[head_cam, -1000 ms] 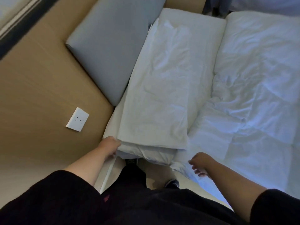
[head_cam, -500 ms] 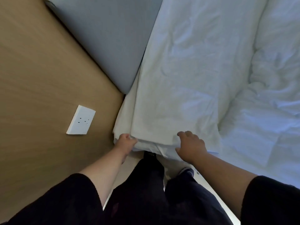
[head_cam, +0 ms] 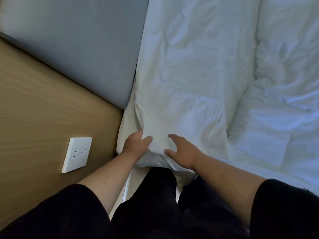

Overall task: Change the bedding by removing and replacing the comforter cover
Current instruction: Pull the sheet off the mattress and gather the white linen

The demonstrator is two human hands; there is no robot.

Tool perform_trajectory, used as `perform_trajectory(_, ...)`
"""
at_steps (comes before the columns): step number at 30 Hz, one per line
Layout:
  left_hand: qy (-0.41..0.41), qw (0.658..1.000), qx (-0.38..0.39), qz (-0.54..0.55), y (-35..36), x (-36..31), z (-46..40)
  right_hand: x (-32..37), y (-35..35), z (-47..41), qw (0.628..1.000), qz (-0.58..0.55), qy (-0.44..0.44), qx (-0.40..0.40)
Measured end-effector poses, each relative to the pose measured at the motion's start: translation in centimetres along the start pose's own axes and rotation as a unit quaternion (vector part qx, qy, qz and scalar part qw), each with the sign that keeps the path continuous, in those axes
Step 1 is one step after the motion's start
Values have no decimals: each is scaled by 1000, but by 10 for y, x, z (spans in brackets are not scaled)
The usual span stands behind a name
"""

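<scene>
From the head camera, the folded white cover [head_cam: 181, 94] lies along the bed beside the grey padded headboard [head_cam: 77, 49], its near end at the bed's corner; the left hand [head_cam: 136, 144] pinches that near corner, fingers closed into the cloth. The right hand [head_cam: 183, 150] rests just beside it on the same end, fingers spread and only loosely curled (whether it actually has hold of cloth, I cannot tell); the rumpled comforter [head_cam: 276, 118] lies to the right, a white wall socket [head_cam: 77, 154] on the wooden wall [head_cam: 43, 109] to the left.

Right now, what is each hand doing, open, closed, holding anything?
Left hand: closed, pinching the folded white cover at its near corner.
Right hand: open, fingers spread on the cover's near edge.
</scene>
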State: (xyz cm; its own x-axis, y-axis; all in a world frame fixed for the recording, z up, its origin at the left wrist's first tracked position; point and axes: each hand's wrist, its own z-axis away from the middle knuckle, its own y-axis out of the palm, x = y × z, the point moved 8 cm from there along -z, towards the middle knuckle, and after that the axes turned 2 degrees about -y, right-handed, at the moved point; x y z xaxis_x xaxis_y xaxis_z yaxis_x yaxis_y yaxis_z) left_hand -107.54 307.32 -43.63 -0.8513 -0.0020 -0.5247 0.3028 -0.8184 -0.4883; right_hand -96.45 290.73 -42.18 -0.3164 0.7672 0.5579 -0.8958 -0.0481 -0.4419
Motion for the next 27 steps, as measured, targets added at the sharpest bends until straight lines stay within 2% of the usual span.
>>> perform_trajectory(2, 82, 994, 11, -70, -4, -44, 24, 28, -18, 14, 983, -181, 7, -21)
perform_trajectory(3, 120, 988, 5, -96, -6, -63, 36, 39, -27, 21, 960, -278, 26, -25)
perform_trajectory(5, 182, 977, -7, -110, -10, -96, 61, 56, -46, 34, 926, -373, 48, -25)
perform_trajectory(7, 228, 969, 28, -96, -6, -123, 81, 71, -71, 47, 933, -356, 40, -35)
perform_trajectory(10, 283, 952, 77, -85, 5, -150, 101, 72, -101, 61, 943, -310, 77, -93)
perform_trajectory(14, 302, 943, 86, -115, 7, -164, 102, 70, -114, 66, 927, -338, 109, -117)
perform_trajectory(16, 306, 941, 96, -106, 5, -163, 100, 72, -118, 65, 941, -293, 114, -124)
perform_trajectory(19, 246, 962, 112, -42, 4, -148, 92, 75, -125, 64, 961, -206, 113, -147)
perform_trajectory(22, 97, 983, 116, 100, 1, -124, 79, 72, -129, 65, 962, -181, 101, -177)
perform_trajectory(25, -50, 961, 147, 230, 10, -106, 68, 72, -127, 64, 969, -169, 74, -166)
perform_trajectory(27, -82, 959, 146, 227, 16, -97, 61, 68, -132, 63, 970, -152, 74, -176)
